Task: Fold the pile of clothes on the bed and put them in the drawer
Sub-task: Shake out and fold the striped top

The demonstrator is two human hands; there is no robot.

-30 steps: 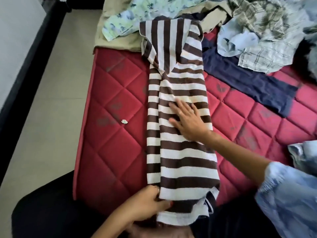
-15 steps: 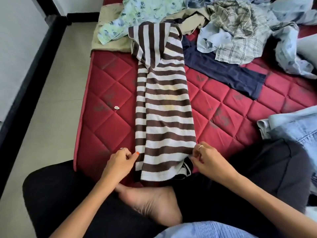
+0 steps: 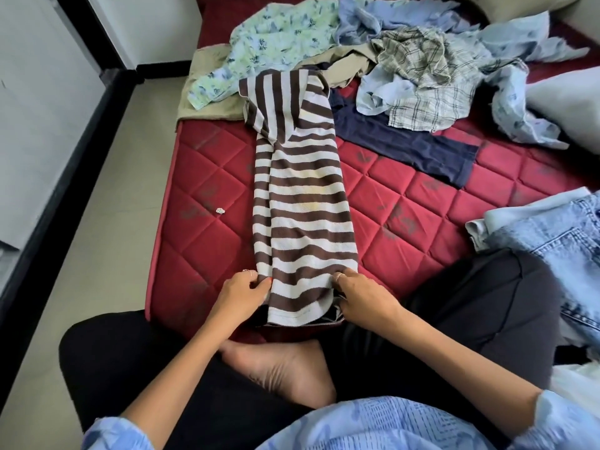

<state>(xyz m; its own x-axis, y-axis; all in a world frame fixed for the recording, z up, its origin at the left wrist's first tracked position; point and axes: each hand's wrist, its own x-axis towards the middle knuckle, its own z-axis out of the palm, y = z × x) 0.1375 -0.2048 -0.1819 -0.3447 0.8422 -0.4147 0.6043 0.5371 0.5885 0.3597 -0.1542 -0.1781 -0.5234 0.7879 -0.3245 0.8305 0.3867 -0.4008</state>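
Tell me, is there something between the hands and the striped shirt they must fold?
Nothing visible. The left hand pinches the striped shirt at its near left edge, and the right hand grips the near right edge. Both touch the fabric directly. The drawer is not in view.

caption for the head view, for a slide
Both hands, left and right, grip the near end of a lengthwise-folded brown-and-white striped shirt on the red mattress, unfolded clothes piled beyond.
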